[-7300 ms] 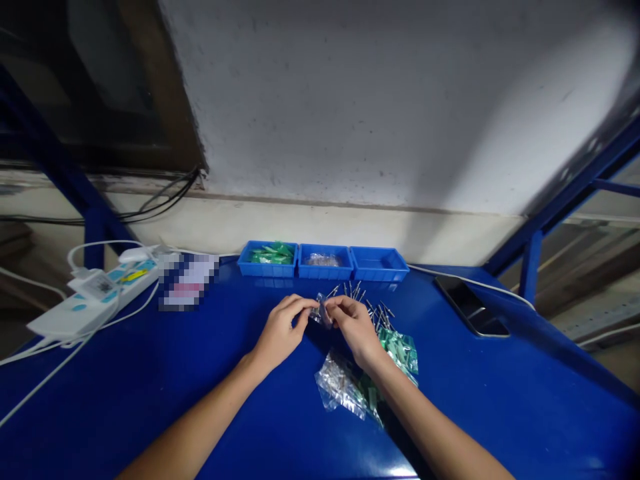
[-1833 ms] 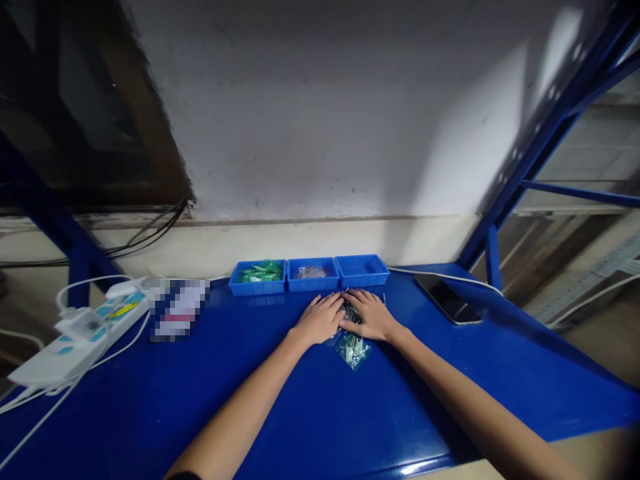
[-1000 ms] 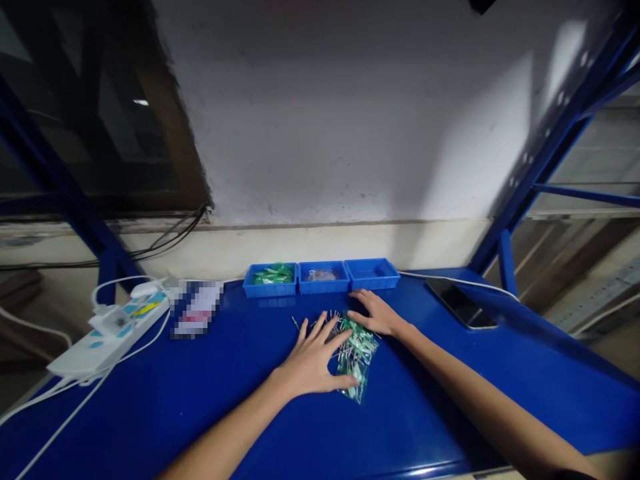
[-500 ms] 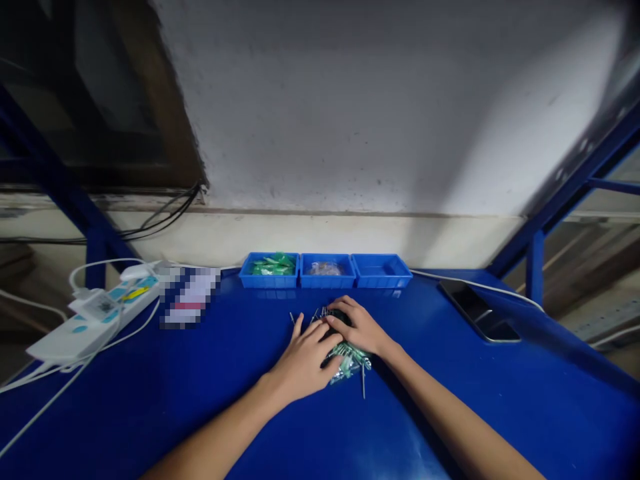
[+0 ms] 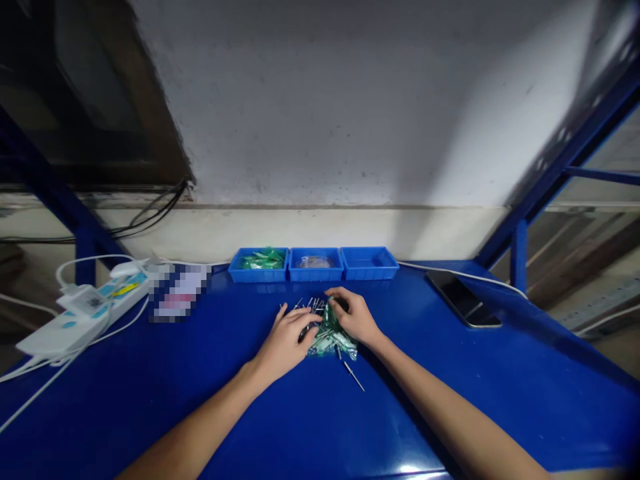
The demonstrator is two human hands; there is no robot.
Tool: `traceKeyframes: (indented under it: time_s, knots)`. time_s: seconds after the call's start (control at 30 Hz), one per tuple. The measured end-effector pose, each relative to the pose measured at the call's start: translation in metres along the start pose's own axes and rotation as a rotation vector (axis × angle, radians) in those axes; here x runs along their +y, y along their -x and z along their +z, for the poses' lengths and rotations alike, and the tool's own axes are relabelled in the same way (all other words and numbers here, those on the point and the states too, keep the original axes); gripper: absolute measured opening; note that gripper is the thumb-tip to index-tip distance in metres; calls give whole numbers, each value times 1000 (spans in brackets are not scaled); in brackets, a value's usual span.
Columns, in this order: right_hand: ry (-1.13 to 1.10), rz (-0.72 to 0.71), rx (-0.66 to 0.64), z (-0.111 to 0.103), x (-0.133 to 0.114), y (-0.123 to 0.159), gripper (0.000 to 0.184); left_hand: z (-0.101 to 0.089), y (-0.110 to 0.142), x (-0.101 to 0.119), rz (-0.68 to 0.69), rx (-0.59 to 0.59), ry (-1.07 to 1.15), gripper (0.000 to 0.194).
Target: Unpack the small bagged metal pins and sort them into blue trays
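Observation:
A pile of small green plastic packets (image 5: 330,341) lies on the blue table, mixed with thin metal pins (image 5: 315,305) shaped like blind rivets. My left hand (image 5: 287,337) rests at the pile's left side, its fingers curved over the pins and its thumb apart. On the other side, my right hand (image 5: 357,319) has curled fingers and thumb around a crinkled green packet (image 5: 331,313), partly hidden by them. One loose pin (image 5: 354,376) lies in front of the pile, apart from it.
Behind the pile stand three blue bins: one with green packets (image 5: 263,259), one with clear packets (image 5: 316,262), one with nothing visible inside (image 5: 370,265). A phone (image 5: 463,298) lies right. A power strip (image 5: 85,310) with white cables and a blurred card (image 5: 183,293) are left.
Earlier, both hands pinched a small clear packet; they then pressed over and gathered the spread pile. Now my right hand grips a green packet, and a loose pin lies farther from the pile.

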State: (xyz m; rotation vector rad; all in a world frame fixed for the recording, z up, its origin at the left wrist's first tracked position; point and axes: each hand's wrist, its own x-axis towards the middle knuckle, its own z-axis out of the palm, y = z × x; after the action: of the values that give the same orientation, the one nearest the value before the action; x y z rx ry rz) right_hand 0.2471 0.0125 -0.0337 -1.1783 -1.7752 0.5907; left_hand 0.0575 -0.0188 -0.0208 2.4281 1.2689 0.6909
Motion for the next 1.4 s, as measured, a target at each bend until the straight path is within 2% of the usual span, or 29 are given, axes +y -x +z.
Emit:
traceKeyframes:
  time_s: [0.17, 0.27, 0.33, 0.43, 0.5, 0.57, 0.67, 0.77, 0.83, 0.93, 1.07, 1.17, 1.27, 1.4]
  knots:
    - [-175, 45, 158, -10, -7, 1, 18, 0, 0, 0, 13, 112, 40, 21]
    - [-178, -40, 244, -14, -24, 5, 15, -5, 1, 8, 1, 174, 159, 26]
    - [-123, -129, 274, -13, -40, 11, 13, -7, 3, 15, -96, 175, 344, 39]
    - [-12, -312, 197, -7, -63, 24, 15, -8, 4, 21, -275, 150, 769, 56]
    - [68, -445, 87, -3, -71, 31, 18, -7, 5, 21, -327, 196, 1018, 47]
    - [131, -524, -4, 1, -74, 34, 20, -6, 5, 18, -320, 264, 1121, 32]
    - [156, -471, -49, 3, -73, 34, 17, -6, 5, 10, -258, 319, 972, 23]
    - [79, -241, 14, 2, -72, 31, 14, -7, 5, 3, -116, 398, 610, 19]
    - [-59, -31, 66, 0, -72, 28, 24, -8, 7, 0, 41, 440, 371, 19]
    - [-330, 228, 62, -1, -73, 24, 43, -12, 8, -2, 231, 484, 135, 26]
    - [-585, 419, 11, 2, -72, 21, 38, -18, 8, -4, 339, 501, -9, 33]
    - [-730, 488, 4, 4, -70, 21, 34, -20, 8, -5, 369, 469, -42, 36]
    - [-822, 480, 9, 6, -64, 20, 36, -18, 8, -4, 353, 421, -27, 40]
    - [-731, 402, 52, 6, -55, 19, 25, -16, 9, -1, 280, 385, 59, 38]
